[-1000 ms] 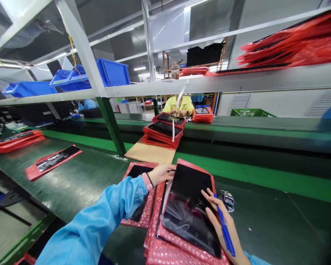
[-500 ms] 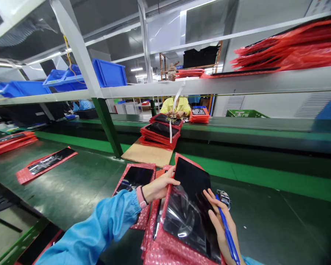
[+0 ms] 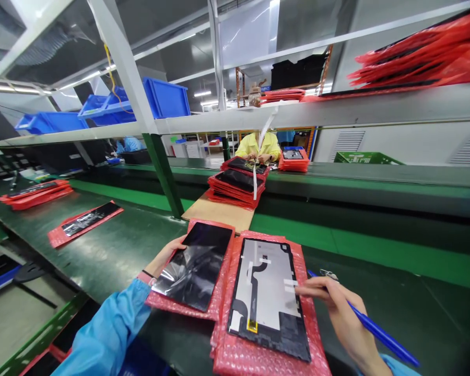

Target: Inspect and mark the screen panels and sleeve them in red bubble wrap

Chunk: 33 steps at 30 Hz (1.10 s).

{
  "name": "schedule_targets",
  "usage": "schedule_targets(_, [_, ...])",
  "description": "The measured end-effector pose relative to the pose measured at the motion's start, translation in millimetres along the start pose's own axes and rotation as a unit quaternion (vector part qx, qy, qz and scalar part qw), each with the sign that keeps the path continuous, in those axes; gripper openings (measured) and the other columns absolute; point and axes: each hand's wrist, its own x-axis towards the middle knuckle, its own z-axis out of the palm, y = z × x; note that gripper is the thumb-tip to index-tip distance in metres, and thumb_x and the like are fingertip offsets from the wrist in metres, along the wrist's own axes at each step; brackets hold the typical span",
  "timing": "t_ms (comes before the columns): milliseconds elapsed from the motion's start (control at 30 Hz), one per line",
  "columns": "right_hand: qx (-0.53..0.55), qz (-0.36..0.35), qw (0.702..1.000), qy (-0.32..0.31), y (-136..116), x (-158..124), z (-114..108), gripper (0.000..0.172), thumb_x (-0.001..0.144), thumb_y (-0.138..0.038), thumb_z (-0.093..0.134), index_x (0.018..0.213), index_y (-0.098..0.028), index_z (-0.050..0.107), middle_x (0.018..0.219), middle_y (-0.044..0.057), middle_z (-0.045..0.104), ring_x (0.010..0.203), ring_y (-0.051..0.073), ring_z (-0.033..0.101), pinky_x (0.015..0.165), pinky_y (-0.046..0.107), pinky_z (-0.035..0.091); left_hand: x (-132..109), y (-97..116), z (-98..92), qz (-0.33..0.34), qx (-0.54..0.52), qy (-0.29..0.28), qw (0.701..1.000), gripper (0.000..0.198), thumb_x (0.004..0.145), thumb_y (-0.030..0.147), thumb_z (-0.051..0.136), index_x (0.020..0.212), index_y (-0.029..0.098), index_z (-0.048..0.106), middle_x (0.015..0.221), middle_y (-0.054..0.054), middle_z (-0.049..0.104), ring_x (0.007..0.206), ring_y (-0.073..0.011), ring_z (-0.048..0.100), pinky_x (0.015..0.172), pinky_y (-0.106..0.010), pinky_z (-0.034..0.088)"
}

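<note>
My left hand [image 3: 167, 257] grips the left edge of a glossy black tablet screen [image 3: 203, 256], thumb on top. Under that screen lies a red bubble-wrap bag [image 3: 168, 304]. To its right, a screen panel [image 3: 276, 282] shows its silver back, with a dark ribbon cable [image 3: 254, 297] and white tape strips. It rests on red bubble wrap [image 3: 238, 357]. A blue pen [image 3: 384, 333] is tucked in my right hand [image 3: 342, 308], whose fingertips are at the panel's right edge. Behind that hand, a small shiny metal object [image 3: 329, 274] is partly hidden.
Red-wrapped screens are stacked on a wooden board [image 3: 211, 213] ahead. A green post [image 3: 162, 175] carries a white shelf [image 3: 297, 112] with blue bins [image 3: 166, 98] and red bags [image 3: 419, 55]. Another wrapped screen [image 3: 90, 219] lies left. A co-worker in yellow [image 3: 258, 145] sits opposite.
The black screen has moved left with my left hand, off the pile. A silver-backed panel now shows where it was. My right hand has shifted right, keeping the pen.
</note>
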Motion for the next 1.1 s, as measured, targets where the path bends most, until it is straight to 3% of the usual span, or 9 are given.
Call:
schedule_targets(100, [0.022,0.054,0.998,-0.038,-5,3,10,0.049,0.087,-0.061,0.040,0.100,-0.021,0.064,0.073,0.010,0.075,0.074,0.028,0.071,0.077,0.041,0.053,5,-15,-15.2,-0.016,0.015,0.016,1.000,0.058,0.052,0.009,0.063,0.110,0.012,0.065,0.089,-0.007,0.074,0.082,-0.0251,0.069,0.076,-0.032,0.050])
schedule_targets(267, [0.075,0.088,0.991,-0.065,-10,5,26,0.053,0.091,-0.063,0.027,0.125,-0.024,0.040,0.082,0.008,0.074,0.069,0.024,0.069,0.068,0.039,0.055,14,-33,-16.5,-0.025,0.073,0.072,0.994,0.062,0.056,0.009,0.065,0.117,0.014,0.057,0.089,-0.008,0.071,0.074,-0.0230,0.068,0.070,-0.034,0.051])
schedule_targets(367, [0.013,0.076,0.994,-0.076,-10,5,30,0.043,0.093,-0.060,0.028,0.105,-0.025,0.049,0.077,0.004,0.068,0.060,0.018,0.062,0.058,0.033,0.051,16,-33,-13.4,0.008,0.128,0.145,0.981,0.061,0.058,0.007,0.063,0.117,0.016,0.053,0.086,-0.005,0.068,0.077,-0.0225,0.067,0.074,-0.035,0.051])
schedule_targets(533, [-0.091,0.064,0.992,-0.066,0,5,35,0.029,0.082,-0.048,0.061,0.074,-0.020,0.055,0.065,0.000,0.060,0.056,0.014,0.052,0.053,0.026,0.041,9,-22,4.7,0.088,0.190,0.190,0.959,0.054,0.057,0.006,0.061,0.109,0.019,0.054,0.116,-0.011,0.060,0.121,-0.0283,0.050,0.099,-0.041,0.039])
schedule_targets(600, [-0.130,0.052,0.988,-0.057,6,4,38,0.034,0.078,-0.045,0.064,0.060,-0.021,0.047,0.055,-0.002,0.052,0.053,0.014,0.047,0.051,0.026,0.036,3,-20,24.2,0.104,0.195,0.166,0.961,0.050,0.060,0.009,0.060,0.108,0.019,0.054,0.118,-0.010,0.058,0.121,-0.0268,0.049,0.101,-0.041,0.038])
schedule_targets(733, [-0.201,0.023,0.978,-0.057,13,1,43,0.039,0.073,-0.037,0.060,0.049,-0.024,0.031,0.046,-0.005,0.035,0.048,0.012,0.034,0.050,0.027,0.026,-17,-24,80.1,0.072,0.168,0.043,0.982,0.042,0.065,0.015,0.061,0.106,0.017,0.058,0.097,-0.006,0.064,0.085,-0.0199,0.063,0.081,-0.037,0.049])
schedule_targets(867, [-0.246,0.007,0.967,-0.069,12,-1,45,0.034,0.073,-0.033,0.053,0.050,-0.024,0.030,0.047,-0.005,0.033,0.048,0.012,0.033,0.050,0.028,0.025,-34,-30,126.6,0.006,0.122,-0.059,0.991,0.036,0.060,0.008,0.066,0.096,0.015,0.066,0.095,-0.008,0.066,0.083,-0.0183,0.063,0.079,-0.032,0.048])
schedule_targets(967, [-0.263,-0.005,0.961,-0.080,10,-2,46,0.033,0.073,-0.032,0.051,0.051,-0.024,0.028,0.048,-0.005,0.031,0.047,0.012,0.032,0.050,0.027,0.024,-38,-29,141.5,-0.031,0.095,-0.074,0.992,0.034,0.056,0.000,0.066,0.087,0.014,0.068,0.095,-0.007,0.067,0.085,-0.0161,0.061,0.085,-0.029,0.045])
schedule_targets(1100, [-0.262,-0.011,0.962,-0.075,9,-2,46,0.032,0.073,-0.032,0.049,0.051,-0.024,0.027,0.048,-0.005,0.030,0.047,0.011,0.031,0.049,0.027,0.024,-37,-21,145.4,-0.082,0.052,-0.068,0.993,0.034,0.056,0.000,0.063,0.086,0.016,0.065,0.089,-0.003,0.066,0.081,-0.0130,0.060,0.077,-0.025,0.043])
